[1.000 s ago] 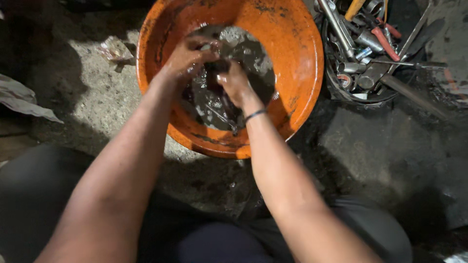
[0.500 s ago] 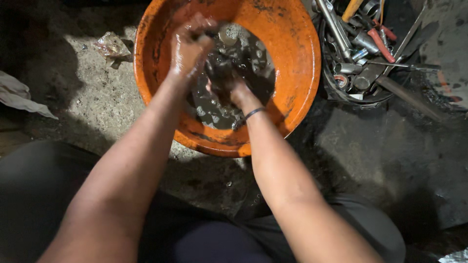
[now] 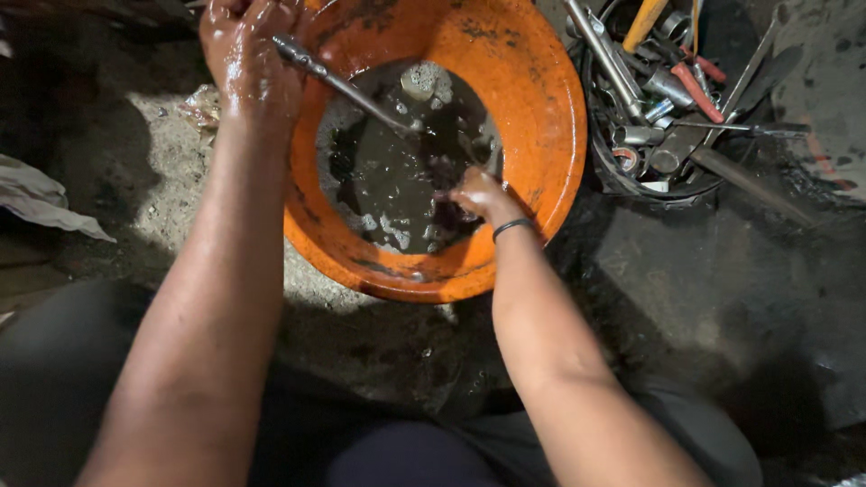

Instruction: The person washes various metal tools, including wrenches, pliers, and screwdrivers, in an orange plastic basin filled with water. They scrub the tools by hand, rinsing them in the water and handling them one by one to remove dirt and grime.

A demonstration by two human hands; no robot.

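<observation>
Head view: concrete floor (image 3: 731,271), grimy and dark, fills most of frame; sunlit bare patch at 9 o'clock of the orange basin (image 3: 532,99). Basin sits top centre, rim scuffed with black grime, murky grey liquid with pale scum inside. Black round tray (image 3: 622,185) packed with wrenches and sockets sits just beside the basin at 3 o'clock, nearly touching its rim, so little room there. Crumpled pale rag (image 3: 41,203) at far 9 o'clock, well apart. Left hand (image 3: 253,59), wet and oily, fist closed round a long metal rod (image 3: 347,90) at the basin's 10 o'clock rim; rod slants down into the liquid. Right hand (image 3: 478,194) dipped in at 5 o'clock, fingers curled; whether they hold anything, cannot tell.
</observation>
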